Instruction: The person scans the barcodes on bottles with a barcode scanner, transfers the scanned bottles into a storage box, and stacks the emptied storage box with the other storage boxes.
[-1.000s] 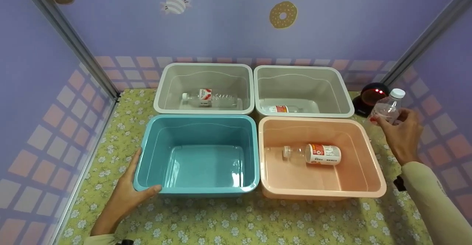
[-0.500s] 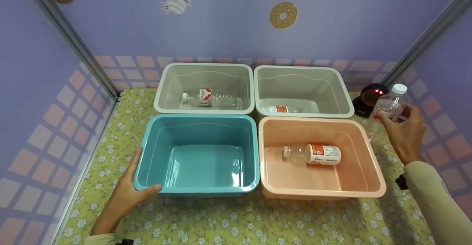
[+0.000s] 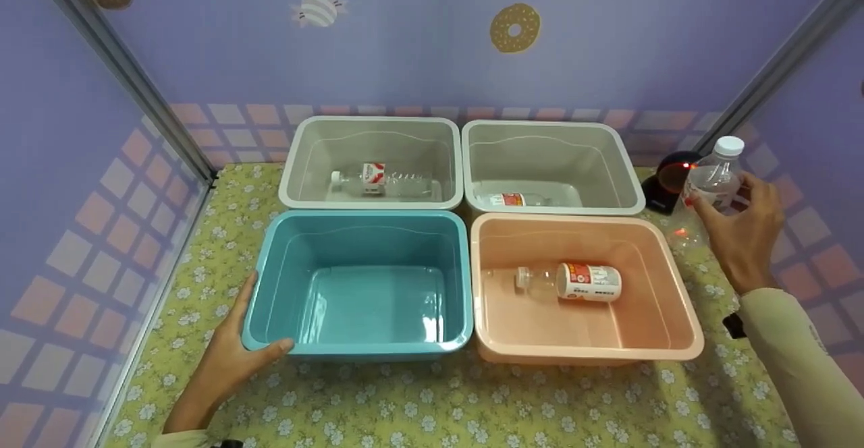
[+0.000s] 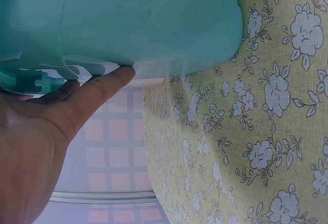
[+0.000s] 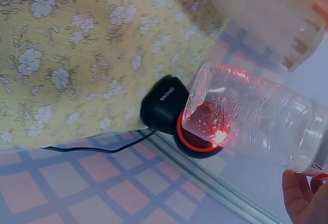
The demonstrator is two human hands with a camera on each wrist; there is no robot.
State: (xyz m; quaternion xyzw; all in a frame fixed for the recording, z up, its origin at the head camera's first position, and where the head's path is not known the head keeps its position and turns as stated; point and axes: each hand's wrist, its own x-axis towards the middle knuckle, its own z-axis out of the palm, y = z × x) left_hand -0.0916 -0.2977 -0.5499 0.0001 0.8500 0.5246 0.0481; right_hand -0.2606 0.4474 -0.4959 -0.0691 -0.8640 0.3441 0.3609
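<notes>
My right hand point(image 3: 750, 232) pinches a clear plastic bottle point(image 3: 717, 177) around its red-and-white label, white cap upward, at the far right. In the right wrist view the bottle's transparent lower body point(image 5: 251, 114) stands in front of a black scanner point(image 5: 164, 103), with red light glinting on it. My left hand point(image 3: 229, 353) rests at the front left corner of a blue bin point(image 3: 358, 349). Its straight fingers point(image 4: 105, 90) touch the bin's outer side in the left wrist view, and the thumb lies on the front rim.
Beside the blue bin stands an orange bin point(image 3: 587, 353) holding a labelled bottle point(image 3: 590, 282). Behind are two grey bins point(image 3: 378, 204) point(image 3: 560, 210), each with a bottle inside. A cable point(image 5: 102, 150) runs from the scanner. Purple panels point(image 3: 418, 43) enclose the flowered table point(image 3: 378, 407).
My right hand has raised the bottle slightly, and more of its lower body shows near the scanner. The left hand stays at the blue bin. The head view has shifted slightly.
</notes>
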